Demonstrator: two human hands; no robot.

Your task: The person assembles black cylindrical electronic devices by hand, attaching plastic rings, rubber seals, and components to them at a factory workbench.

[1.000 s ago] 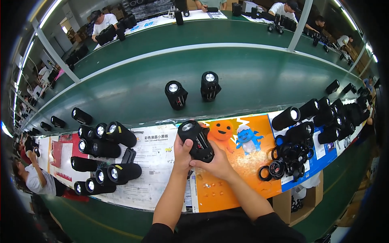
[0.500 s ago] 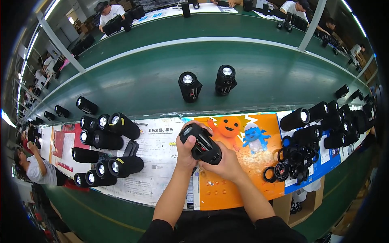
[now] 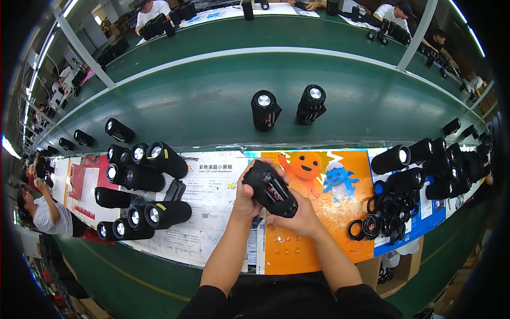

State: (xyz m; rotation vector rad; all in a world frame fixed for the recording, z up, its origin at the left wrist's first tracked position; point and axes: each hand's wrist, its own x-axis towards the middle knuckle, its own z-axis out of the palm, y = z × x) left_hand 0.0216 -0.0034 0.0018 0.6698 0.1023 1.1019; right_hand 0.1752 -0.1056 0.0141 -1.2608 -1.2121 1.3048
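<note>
Both my hands hold a black cylindrical portable speaker [image 3: 272, 190] above the worktable, its label strip turned upward. My left hand [image 3: 244, 198] is wrapped round its upper left end. From the lower right, my right hand [image 3: 300, 219] grips the other end, thumb underneath. The speaker lies tilted, its top end away from me to the left. Beneath it are a white printed sheet [image 3: 212, 234] and an orange board [image 3: 313, 250] with cartoon figures.
Several black speakers [image 3: 172, 213] lie at left, more [image 3: 390, 159] at right. Black rings [image 3: 372, 226] are heaped near the right ones. Two speakers [image 3: 264, 111] stand on the green conveyor belt [image 3: 202, 111] ahead. An open carton [image 3: 409, 266] sits below right. Co-workers [image 3: 50, 215] are around.
The held speaker has been rolled in my hands, so its silver end no longer shows. The two standing speakers have shifted right along the belt. The view has moved slightly.
</note>
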